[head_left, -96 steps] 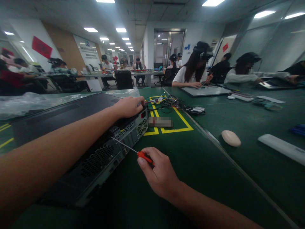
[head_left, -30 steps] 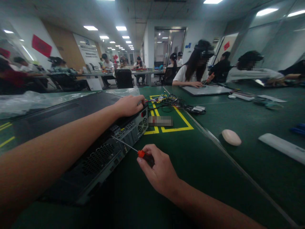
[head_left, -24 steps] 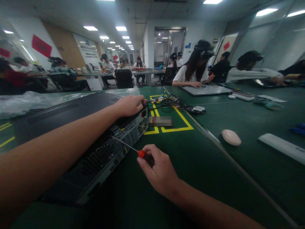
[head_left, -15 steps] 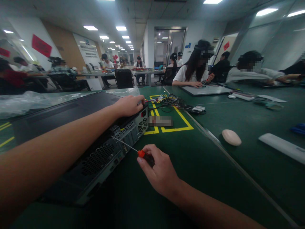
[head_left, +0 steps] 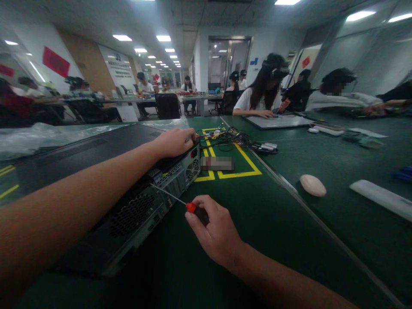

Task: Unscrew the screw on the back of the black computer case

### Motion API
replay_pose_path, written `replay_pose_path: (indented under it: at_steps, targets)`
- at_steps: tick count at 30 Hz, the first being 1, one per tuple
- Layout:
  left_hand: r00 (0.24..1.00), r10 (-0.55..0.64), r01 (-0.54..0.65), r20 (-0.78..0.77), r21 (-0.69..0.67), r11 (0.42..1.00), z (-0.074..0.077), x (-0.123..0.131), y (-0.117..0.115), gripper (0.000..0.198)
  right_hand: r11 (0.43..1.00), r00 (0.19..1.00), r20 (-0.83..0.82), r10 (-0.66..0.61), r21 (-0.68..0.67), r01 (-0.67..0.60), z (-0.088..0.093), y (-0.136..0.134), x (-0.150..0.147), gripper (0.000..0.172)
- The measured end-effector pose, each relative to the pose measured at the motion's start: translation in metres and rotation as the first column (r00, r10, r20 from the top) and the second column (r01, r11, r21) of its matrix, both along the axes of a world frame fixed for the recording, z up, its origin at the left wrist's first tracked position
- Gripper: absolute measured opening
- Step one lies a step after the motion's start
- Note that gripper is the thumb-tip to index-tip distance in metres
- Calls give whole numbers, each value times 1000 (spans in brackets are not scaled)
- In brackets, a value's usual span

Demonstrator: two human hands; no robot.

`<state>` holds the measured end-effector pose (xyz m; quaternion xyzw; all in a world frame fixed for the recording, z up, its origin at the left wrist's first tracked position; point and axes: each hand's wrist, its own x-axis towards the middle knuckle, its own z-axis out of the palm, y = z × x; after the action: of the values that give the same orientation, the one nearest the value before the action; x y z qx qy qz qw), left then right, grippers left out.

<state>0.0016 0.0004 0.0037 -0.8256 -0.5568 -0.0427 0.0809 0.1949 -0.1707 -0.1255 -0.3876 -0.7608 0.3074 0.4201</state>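
A black desktop computer case (head_left: 106, 139) lies on its side on the green tabletop, its rear panel with vents and a fan grille (head_left: 193, 168) turned to the right. My left hand (head_left: 176, 141) rests on its upper face at the far rear corner, fingers bent around the edge. In my right hand (head_left: 219, 227) is a screwdriver (head_left: 197, 210) with a red and dark handle, gripped between thumb and fingers. Its thin shaft points up and left to the rear panel's upper edge; whether the tip sits on a screw is too small to tell.
Behind the case lies clear plastic wrap (head_left: 28, 137). Tangled cables (head_left: 234, 136) spread past the rear corner, near yellow tape lines (head_left: 240, 175). Rightward are a pale oval object (head_left: 313, 185) and a long white object (head_left: 383, 199). A co-worker (head_left: 262, 92) sits across, at a flat panel (head_left: 281, 122).
Both hands, the screwdriver and the case hold nearly the same positions. The screwdriver handle appears slightly turned within my right hand.
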Motion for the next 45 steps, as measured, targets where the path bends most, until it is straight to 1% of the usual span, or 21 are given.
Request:
replay_pose_path:
  at_steps: [3, 6, 11, 15, 18, 22, 24, 33, 38, 45]
  targets:
    - [1000, -6, 6, 6, 2, 1000, -1, -1, 0, 42, 1000, 1000, -9, 5, -3, -5, 0, 0, 0, 14]
    - [1000, 0, 0, 11, 3, 1000, 0, 0, 0, 42, 1000, 1000, 2, 0, 26, 0, 2, 0, 0, 15]
    - [1000, 12, -12, 1, -5, 1000, 0, 1, 0, 43, 999, 998, 55, -9, 43, 7, 2, 0, 0, 23]
    - [1000, 9, -9, -4, 2, 1000, -1, 0, 1, 42, 999, 1000, 26, 8, 47, -10, 0, 0, 1, 22]
    - [1000, 2, -2, -8, 14, 1000, -2, -1, 2, 42, 999, 1000, 15, -2, 37, 1, -2, 0, 1, 24]
    - [1000, 9, -9, 3, 2, 1000, -3, -2, 3, 43, 999, 1000, 27, -9, 33, 8, -1, 1, 1, 14]
    - [1000, 10, -10, 4, -3, 1000, -3, -2, 4, 42, 999, 1000, 26, -3, 40, 2, 0, 1, 1, 11]
    - [1000, -17, 17, 9, -5, 1000, -2, -2, 3, 41, 1000, 1000, 15, -14, 13, 14, -2, 2, 0, 12]
    - [1000, -6, 6, 11, -2, 1000, -1, 0, 1, 40, 1000, 999, 28, -21, 19, 20, -3, 2, -1, 12]
    - [1000, 18, -18, 12, -14, 1000, 1, 2, -3, 41, 1000, 999, 42, -14, 2, 14, 2, 0, -1, 12]
